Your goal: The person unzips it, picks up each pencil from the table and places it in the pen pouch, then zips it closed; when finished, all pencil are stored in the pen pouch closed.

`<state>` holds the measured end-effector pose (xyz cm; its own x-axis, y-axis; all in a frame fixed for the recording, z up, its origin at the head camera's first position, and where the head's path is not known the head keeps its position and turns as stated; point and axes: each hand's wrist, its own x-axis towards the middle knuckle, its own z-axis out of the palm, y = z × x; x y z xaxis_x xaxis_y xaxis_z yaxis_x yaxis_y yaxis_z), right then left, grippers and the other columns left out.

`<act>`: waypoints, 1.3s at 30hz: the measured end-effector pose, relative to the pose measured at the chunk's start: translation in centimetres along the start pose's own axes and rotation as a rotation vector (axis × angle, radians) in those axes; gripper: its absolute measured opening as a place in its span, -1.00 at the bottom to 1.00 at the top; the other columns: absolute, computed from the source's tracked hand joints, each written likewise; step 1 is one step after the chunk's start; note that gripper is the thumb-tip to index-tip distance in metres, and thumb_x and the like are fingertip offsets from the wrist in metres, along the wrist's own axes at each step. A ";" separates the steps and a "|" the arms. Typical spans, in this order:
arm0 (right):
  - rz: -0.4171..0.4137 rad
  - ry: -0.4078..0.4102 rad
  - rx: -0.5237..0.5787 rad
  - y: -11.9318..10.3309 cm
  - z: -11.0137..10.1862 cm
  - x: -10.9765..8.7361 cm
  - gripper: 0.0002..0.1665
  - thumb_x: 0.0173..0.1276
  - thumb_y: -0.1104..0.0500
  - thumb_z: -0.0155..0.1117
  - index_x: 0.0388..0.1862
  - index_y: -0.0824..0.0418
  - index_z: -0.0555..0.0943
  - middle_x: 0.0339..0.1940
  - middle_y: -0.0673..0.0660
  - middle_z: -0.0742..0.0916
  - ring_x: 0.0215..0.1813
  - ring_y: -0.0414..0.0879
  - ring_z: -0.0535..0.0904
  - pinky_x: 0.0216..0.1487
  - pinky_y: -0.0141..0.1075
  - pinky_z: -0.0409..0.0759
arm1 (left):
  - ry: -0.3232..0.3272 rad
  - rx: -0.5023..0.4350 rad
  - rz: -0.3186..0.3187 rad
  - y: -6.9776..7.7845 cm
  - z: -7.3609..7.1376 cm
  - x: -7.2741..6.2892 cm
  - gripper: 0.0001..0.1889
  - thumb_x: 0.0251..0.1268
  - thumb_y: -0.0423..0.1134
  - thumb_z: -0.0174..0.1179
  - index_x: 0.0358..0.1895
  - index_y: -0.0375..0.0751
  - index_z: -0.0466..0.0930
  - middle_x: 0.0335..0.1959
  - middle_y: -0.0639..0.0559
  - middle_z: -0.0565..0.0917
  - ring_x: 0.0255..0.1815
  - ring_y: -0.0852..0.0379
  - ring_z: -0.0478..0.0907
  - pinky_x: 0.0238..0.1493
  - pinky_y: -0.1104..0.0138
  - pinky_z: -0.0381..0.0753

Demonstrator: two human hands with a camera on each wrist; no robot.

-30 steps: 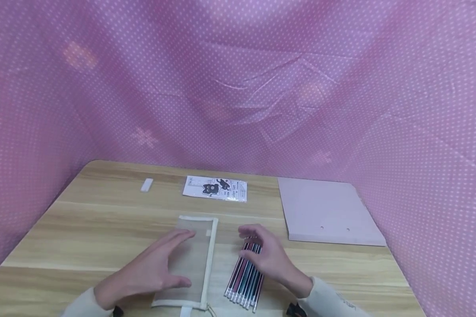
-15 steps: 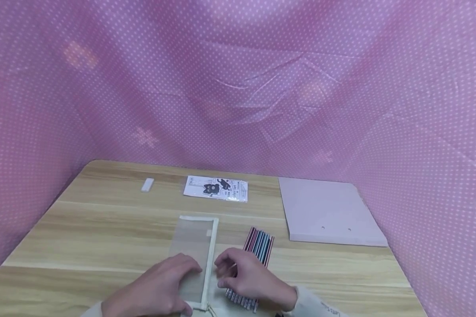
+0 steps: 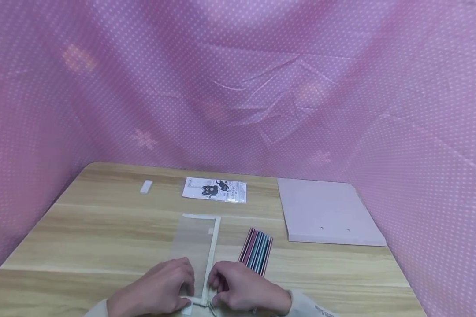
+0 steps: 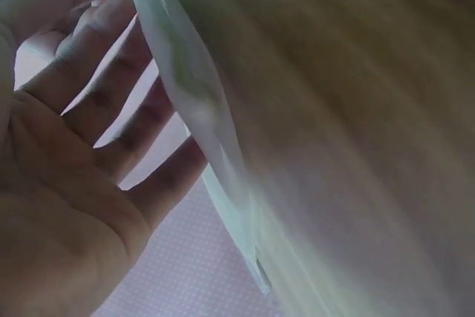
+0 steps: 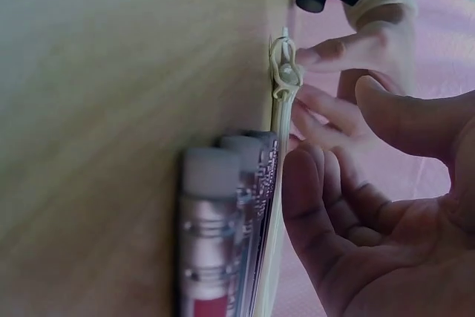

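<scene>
A flat, see-through zip pouch with cream edging lies on the table. My left hand is at its near edge; in the left wrist view, thumb and forefinger pinch the pouch's edge while the other fingers extend along it. Beside the near right corner is my right hand, fingers bent and thumb apart from them. The right wrist view shows that hand close to the zipper pull with nothing between thumb and fingers. Striped pencils lie in a row under the right hand, their white erasers toward the near side.
At the back of the table are a small white block and a packaged ruler set with cat drawings. A pale folder-like board lies at right. Pink dotted cloth hangs around the table's back and sides.
Both hands have come down toward the near side. My left hand closed from spread fingers onto the pouch's near edge; my right hand moved left from above the pencils to the pouch's corner.
</scene>
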<state>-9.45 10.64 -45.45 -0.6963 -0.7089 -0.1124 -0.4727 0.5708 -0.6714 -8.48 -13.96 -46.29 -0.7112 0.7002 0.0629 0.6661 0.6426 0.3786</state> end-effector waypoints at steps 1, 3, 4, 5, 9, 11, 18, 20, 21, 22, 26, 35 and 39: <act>0.008 -0.009 0.007 0.0 0.0 0.1 -0.68 0.19 0.13 0.54 -0.17 -0.02 0.57 -0.35 -0.24 0.62 -0.31 -0.49 0.50 -0.24 -0.62 0.54 | -0.002 -0.008 -0.002 0.0 0.1 0.0 -0.88 -0.03 -0.10 0.50 -0.44 0.26 0.75 -0.35 0.49 0.55 -0.23 0.48 0.45 -0.23 0.46 0.57; 0.015 -0.022 0.011 0.0 0.0 0.1 -0.70 0.20 0.14 0.53 -0.17 -0.02 0.57 -0.36 -0.25 0.61 -0.32 -0.50 0.49 -0.24 -0.61 0.54 | -0.003 -0.027 -0.004 0.0 0.2 0.1 -0.88 -0.01 -0.14 0.49 -0.46 0.27 0.77 -0.41 0.50 0.54 -0.30 0.52 0.41 -0.29 0.50 0.52; 0.014 -0.024 0.006 0.0 0.1 0.2 -0.70 0.20 0.15 0.53 -0.18 -0.02 0.57 -0.36 -0.25 0.61 -0.32 -0.50 0.49 -0.24 -0.61 0.54 | -0.001 -0.038 -0.003 -0.1 0.2 0.1 -0.87 -0.01 -0.17 0.48 -0.47 0.26 0.77 -0.43 0.51 0.53 -0.33 0.53 0.39 -0.32 0.52 0.50; 0.015 -0.024 0.003 0.1 0.1 0.2 -0.71 0.21 0.15 0.52 -0.18 -0.02 0.58 -0.36 -0.25 0.62 -0.32 -0.50 0.49 -0.25 -0.61 0.54 | 0.002 -0.049 0.001 -0.1 0.2 0.1 -0.86 -0.01 -0.19 0.48 -0.48 0.26 0.77 -0.45 0.51 0.54 -0.35 0.55 0.39 -0.32 0.53 0.50; 0.017 -0.013 -0.004 0.1 0.0 0.2 -0.74 0.21 0.16 0.51 -0.21 -0.02 0.60 -0.36 -0.27 0.63 -0.33 -0.53 0.49 -0.26 -0.62 0.54 | 0.013 -0.158 0.002 0.0 -0.1 0.2 -0.83 0.02 -0.27 0.46 -0.48 0.21 0.77 -0.47 0.47 0.58 -0.36 0.55 0.43 -0.31 0.54 0.56; 0.017 0.003 0.003 0.1 -0.3 0.2 -0.76 0.23 0.16 0.51 -0.22 -0.01 0.60 -0.37 -0.27 0.64 -0.34 -0.53 0.50 -0.27 -0.62 0.56 | 0.036 -0.229 0.005 0.1 -0.6 0.3 -0.82 0.07 -0.29 0.44 -0.47 0.20 0.75 -0.45 0.46 0.59 -0.34 0.54 0.46 -0.29 0.53 0.60; -0.035 0.122 0.119 0.1 -2.0 0.1 -0.70 0.20 0.18 0.54 -0.19 0.03 0.58 -0.30 -0.15 0.71 -0.21 -0.47 0.63 -0.15 -0.57 0.67 | 0.252 -0.346 0.099 0.1 -3.0 1.0 -0.77 0.05 -0.35 0.46 -0.45 0.17 0.70 -0.42 0.42 0.65 -0.30 0.48 0.55 -0.21 0.45 0.67; -0.069 0.176 0.187 0.1 -2.5 0.2 -0.68 0.18 0.24 0.54 -0.17 0.07 0.59 -0.25 -0.06 0.74 -0.17 -0.40 0.69 -0.10 -0.52 0.72 | 0.311 -0.351 0.116 0.2 -3.6 1.2 -0.77 0.05 -0.35 0.47 -0.44 0.16 0.70 -0.40 0.39 0.68 -0.26 0.44 0.59 -0.14 0.40 0.69; -0.080 0.203 0.228 0.1 -2.7 0.2 -0.68 0.16 0.27 0.54 -0.16 0.09 0.59 -0.24 -0.02 0.76 -0.16 -0.36 0.71 -0.08 -0.50 0.73 | 0.332 -0.354 0.114 0.3 -3.9 1.3 -0.77 0.04 -0.35 0.48 -0.43 0.16 0.70 -0.38 0.36 0.70 -0.24 0.42 0.60 -0.10 0.37 0.70; -0.092 0.231 0.265 0.1 -2.9 0.2 -0.67 0.15 0.30 0.54 -0.16 0.12 0.60 -0.22 0.04 0.77 -0.16 -0.33 0.72 -0.06 -0.47 0.75 | 0.350 -0.357 0.111 0.4 -4.1 1.4 -0.77 0.05 -0.34 0.48 -0.42 0.16 0.70 -0.37 0.34 0.71 -0.22 0.40 0.62 -0.06 0.35 0.71; -0.096 0.313 0.368 -0.3 -3.6 0.3 -0.68 0.14 0.34 0.53 -0.16 0.16 0.61 -0.23 0.14 0.78 -0.18 -0.30 0.73 -0.04 -0.40 0.76 | 0.383 -0.349 0.083 0.7 -5.1 1.8 -0.78 0.05 -0.29 0.50 -0.40 0.20 0.70 -0.35 0.35 0.73 -0.13 0.34 0.65 0.05 0.26 0.73; -0.104 0.395 0.429 -1.1 -4.4 0.5 -0.72 0.16 0.29 0.50 -0.18 0.19 0.61 -0.33 0.21 0.75 -0.35 -0.32 0.64 -0.27 -0.35 0.75 | 0.449 -0.320 0.099 1.3 -6.3 2.5 -0.72 -0.03 -0.32 0.53 -0.43 0.24 0.70 -0.36 0.41 0.76 -0.03 0.17 0.73 0.14 -0.01 0.72; -0.147 0.378 0.489 -1.1 -4.9 0.6 -0.73 0.19 0.33 0.46 -0.15 0.28 0.58 -0.30 0.33 0.73 -0.34 -0.33 0.62 -0.28 -0.35 0.75 | 0.461 -0.325 0.087 1.3 -6.7 2.4 -0.71 -0.06 -0.34 0.54 -0.43 0.24 0.70 -0.36 0.42 0.76 -0.02 0.17 0.74 0.15 -0.06 0.72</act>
<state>-11.95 11.63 -41.18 -0.8277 -0.5190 0.2135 -0.3393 0.1598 -0.9270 -10.80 -13.49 -39.47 -0.7298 0.4913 0.4754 0.6752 0.4090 0.6139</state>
